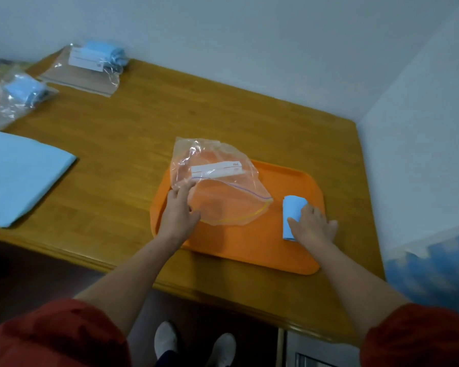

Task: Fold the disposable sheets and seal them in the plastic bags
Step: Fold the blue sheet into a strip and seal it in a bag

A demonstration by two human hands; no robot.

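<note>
A clear zip bag with a white label lies half on the orange tray, its mouth open toward me. My left hand pinches the bag's near left edge. A folded light-blue sheet rests on the tray's right side. My right hand lies on it, fingers spread and curling over its right edge. A larger flat blue sheet lies at the table's left edge.
Two filled clear bags with blue sheets, one at the far left on brown envelopes, the other nearer the left edge. The wooden table meets a white wall behind and on the right.
</note>
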